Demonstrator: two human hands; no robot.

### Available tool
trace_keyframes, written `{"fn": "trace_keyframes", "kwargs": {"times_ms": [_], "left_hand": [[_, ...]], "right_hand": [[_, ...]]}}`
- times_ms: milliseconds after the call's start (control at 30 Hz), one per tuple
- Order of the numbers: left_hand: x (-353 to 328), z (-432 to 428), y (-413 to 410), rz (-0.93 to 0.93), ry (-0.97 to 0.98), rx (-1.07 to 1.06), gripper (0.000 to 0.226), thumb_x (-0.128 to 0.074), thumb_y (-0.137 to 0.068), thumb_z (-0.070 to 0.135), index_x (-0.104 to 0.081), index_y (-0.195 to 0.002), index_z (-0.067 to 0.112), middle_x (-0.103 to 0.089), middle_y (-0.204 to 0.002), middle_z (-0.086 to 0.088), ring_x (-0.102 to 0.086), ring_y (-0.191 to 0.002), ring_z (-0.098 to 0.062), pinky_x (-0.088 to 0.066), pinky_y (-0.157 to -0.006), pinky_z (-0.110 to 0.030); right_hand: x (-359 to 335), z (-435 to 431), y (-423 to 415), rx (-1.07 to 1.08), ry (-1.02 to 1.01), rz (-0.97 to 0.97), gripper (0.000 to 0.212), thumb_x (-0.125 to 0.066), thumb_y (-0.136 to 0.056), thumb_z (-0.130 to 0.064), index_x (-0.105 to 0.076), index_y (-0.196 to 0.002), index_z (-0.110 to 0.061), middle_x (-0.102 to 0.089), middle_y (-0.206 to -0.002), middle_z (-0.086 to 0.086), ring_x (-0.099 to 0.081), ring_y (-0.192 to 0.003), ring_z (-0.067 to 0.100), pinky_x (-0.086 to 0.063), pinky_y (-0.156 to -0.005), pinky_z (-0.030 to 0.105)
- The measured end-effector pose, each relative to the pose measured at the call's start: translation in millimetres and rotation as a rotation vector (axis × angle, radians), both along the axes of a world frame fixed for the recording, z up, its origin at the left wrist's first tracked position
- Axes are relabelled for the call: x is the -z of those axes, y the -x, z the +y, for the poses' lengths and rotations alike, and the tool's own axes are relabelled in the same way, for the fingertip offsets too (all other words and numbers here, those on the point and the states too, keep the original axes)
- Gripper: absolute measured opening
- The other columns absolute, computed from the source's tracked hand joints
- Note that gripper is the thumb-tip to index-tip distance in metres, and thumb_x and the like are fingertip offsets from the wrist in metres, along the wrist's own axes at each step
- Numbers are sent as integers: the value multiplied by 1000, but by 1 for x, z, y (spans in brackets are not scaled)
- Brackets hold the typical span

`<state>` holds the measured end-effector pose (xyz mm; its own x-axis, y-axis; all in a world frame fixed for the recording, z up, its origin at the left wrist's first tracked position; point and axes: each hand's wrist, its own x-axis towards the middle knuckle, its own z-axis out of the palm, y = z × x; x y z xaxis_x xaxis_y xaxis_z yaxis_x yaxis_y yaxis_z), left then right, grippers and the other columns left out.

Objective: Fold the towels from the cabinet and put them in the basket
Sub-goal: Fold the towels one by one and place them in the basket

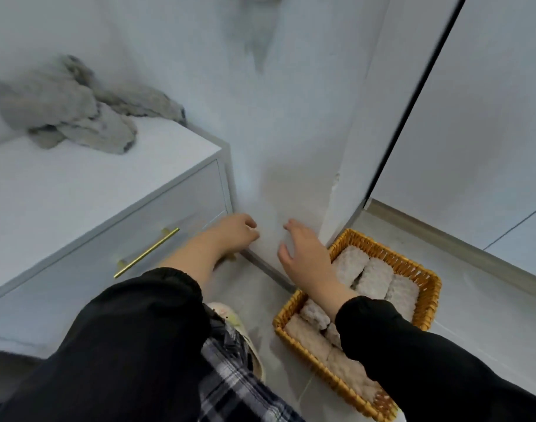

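Nearest the camera, the plaid trouser leg (230, 376) and a pale slipper (227, 313) stood just left of the woven honey-coloured wicker basket (394, 258), which sat on the grey tiled floor (489, 315). The basket held several folded fluffy white towels (377, 277) packed side by side, so part of the task looked done.

The right hand (306, 257) hovered over the basket's far-left corner, fingers relaxed and a little spread, holding nothing. The left hand (234, 233) hung further left of the basket, fingers loosely curled with nothing seen in them, though blur made this less sure.

Left of the basket and beyond the hands stood the white drawer cabinet (87, 184) with its slim brass bar handle (146, 252). On its top, well apart from the basket, lay a crumpled heap of grey towels (65, 111), still unfolded.

The step in hand looked like the gap between placing one towel and fetching another. The next move would call for a reach up and left to the grey heap, lifting clear of the cabinet's sharp front corner.

Room was tight: the basket's far corner sat just beside the jutting white wall (275, 132), and the white door (473, 117) rose behind it. Open floor lay to the basket's right.
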<state>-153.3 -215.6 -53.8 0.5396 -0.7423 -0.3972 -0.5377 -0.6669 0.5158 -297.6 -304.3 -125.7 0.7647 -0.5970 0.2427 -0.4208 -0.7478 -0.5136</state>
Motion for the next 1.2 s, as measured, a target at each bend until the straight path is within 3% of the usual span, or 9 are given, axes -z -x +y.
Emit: {"fn": "trace_keyframes", "kwargs": {"times_ms": [67,433,600,733,800,900,1000,1100,1200], "left_hand": [[-23,25,-16,-55,78,-87,39,-50,-96,26,-51,-133,14,-53,-136,-6,-51,-121,-23,-37,-95,-26],[-73,151,-82,-344,435,-586,46,-48,-95,14,-42,-140,14,-42,-146,-6,-36,-135,-22,-28,-108,-30],[-42,189,-109,-378,324,-723,58,-46,-95,18,-26,-148,9,-36,-149,-11,-26,-140,-28,-23,-113,-35],[-26,200,-133,-531,8,-607,63,-33,-99,36,-8,-152,12,-16,-158,-8,-4,-147,-29,-13,-117,-45],[-26,200,-146,-543,-88,-535,60,-25,-100,43,-8,-152,16,-6,-160,-6,4,-147,-29,-8,-116,-50],[-23,200,-163,-562,-151,-503,61,-16,-99,51,-6,-152,23,3,-161,-3,8,-147,-27,-3,-116,-52],[-20,197,-170,-570,-149,-512,61,-15,-98,52,-5,-152,25,4,-161,-2,9,-147,-26,-2,-117,-52],[-18,197,-175,-581,-127,-526,61,-17,-98,52,-7,-152,26,3,-161,-2,8,-147,-26,-2,-116,-52],[-17,198,-177,-593,-98,-529,61,-20,-98,53,-11,-151,26,-1,-161,-2,6,-148,-25,-4,-116,-52]], "right_hand": [[-24,9,-22,-45,-37,-22,45,-48,-95,-23,-45,-138,-9,-44,-145,7,-39,-134,19,-29,-109,26],[-115,80,-143,-298,-94,-108,45,-45,-96,-27,-41,-139,-15,-45,-140,0,-40,-129,16,-32,-96,23],[-110,115,-196,-348,-99,-52,45,-45,-97,-27,-41,-139,-13,-48,-137,3,-39,-127,18,-36,-99,30],[-104,126,-233,-343,-57,-30,49,-46,-96,-28,-38,-140,-9,-45,-141,6,-37,-129,22,-31,-108,36],[-104,128,-252,-294,-12,5,53,-44,-96,-30,-32,-143,-10,-34,-149,8,-31,-134,24,-26,-111,43],[-104,133,-285,-210,32,125,60,-36,-98,-36,-14,-150,-16,-1,-160,5,-8,-145,27,-11,-112,60],[-102,133,-314,-158,47,178,61,-29,-99,-41,-4,-153,-24,9,-161,0,2,-147,27,-5,-109,68],[-98,126,-335,-151,107,220,62,-32,-99,-40,-6,-152,-26,-8,-160,1,-11,-144,29,-9,-107,68],[-98,115,-345,-135,225,133,43,-41,-96,-24,-38,-138,-18,-45,-137,6,-39,-121,28,-30,-98,51]]}}
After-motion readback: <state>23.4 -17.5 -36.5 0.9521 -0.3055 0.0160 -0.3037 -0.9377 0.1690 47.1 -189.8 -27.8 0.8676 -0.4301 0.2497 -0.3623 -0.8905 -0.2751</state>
